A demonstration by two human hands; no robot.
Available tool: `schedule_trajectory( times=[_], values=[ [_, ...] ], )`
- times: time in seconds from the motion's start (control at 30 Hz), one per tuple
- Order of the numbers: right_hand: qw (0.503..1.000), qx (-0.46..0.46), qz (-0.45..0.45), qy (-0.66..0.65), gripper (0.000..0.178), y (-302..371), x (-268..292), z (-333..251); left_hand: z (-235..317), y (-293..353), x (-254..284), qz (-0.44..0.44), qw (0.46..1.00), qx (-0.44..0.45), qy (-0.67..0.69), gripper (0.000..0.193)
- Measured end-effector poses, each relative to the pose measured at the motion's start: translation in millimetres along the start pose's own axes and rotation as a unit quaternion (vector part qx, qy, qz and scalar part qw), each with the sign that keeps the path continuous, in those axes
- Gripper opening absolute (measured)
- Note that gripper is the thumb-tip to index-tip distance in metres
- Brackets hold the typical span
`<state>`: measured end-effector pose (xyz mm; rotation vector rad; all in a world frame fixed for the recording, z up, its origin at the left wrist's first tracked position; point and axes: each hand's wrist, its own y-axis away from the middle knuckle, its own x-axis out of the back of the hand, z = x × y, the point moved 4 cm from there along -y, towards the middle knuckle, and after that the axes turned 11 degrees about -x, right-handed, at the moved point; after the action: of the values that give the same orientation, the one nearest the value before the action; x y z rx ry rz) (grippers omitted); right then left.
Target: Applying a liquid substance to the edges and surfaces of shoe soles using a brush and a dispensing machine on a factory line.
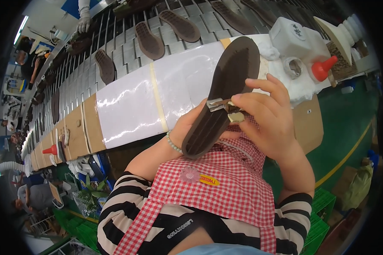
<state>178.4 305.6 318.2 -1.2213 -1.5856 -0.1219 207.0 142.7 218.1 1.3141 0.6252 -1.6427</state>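
A long dark brown shoe sole [227,83] is held up at a slant before my chest, its recessed side facing me. My left hand [186,126], with a beaded bracelet at the wrist, is closed around its lower left edge; most of the fingers are hidden behind it. Over the sole's middle, my right hand [266,112] pinches a small tool with thumb and fingers. This tool shows a flat metal piece [216,105] and a pale yellow pad [236,117]; its exact kind is unclear. The metal end overlaps the sole; whether it touches, I cannot tell.
Beyond the white-covered bench edge [132,97], a slatted metal conveyor [125,53] carries several brown soles [150,40]. White plastic jugs [290,38] and a red nozzle cap [324,68] stand at right. A co-worker's gloved hand [84,23] appears far left. Green crates [321,208] sit lower right.
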Motion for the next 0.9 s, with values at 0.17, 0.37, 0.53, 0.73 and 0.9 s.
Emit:
schedule_trajectory(
  times=[0.17, 0.37, 0.53, 0.73, 0.9],
  values=[
    [0.999, -0.001, -0.001, -0.034, 0.043, 7.6, -12.2, -9.5, -1.5, -2.2, 9.2, -0.02, 0.991, 0.001, 0.133, 0.049],
    [0.997, 0.0, -0.032, -0.072, 0.041, 13.4, -23.4, -20.8, 0.6, -12.7, 7.9, 0.068, 0.995, -0.078, 0.013, 0.042],
    [0.995, 0.014, -0.048, -0.092, 0.04, 19.7, -30.0, -26.5, 5.1, -21.5, 10.1, 0.035, 0.994, -0.1, -0.013, 0.04],
    [0.991, 0.045, -0.089, -0.09, 0.036, 22.0, -30.8, -29.8, 1.8, -25.5, 22.0, -0.027, 0.994, -0.075, 0.07, 0.042],
    [0.989, 0.078, -0.115, -0.059, 0.029, 19.7, -25.9, -31.4, -1.9, -21.6, 19.2, -0.016, 0.992, -0.026, 0.121, 0.043]
  ],
)
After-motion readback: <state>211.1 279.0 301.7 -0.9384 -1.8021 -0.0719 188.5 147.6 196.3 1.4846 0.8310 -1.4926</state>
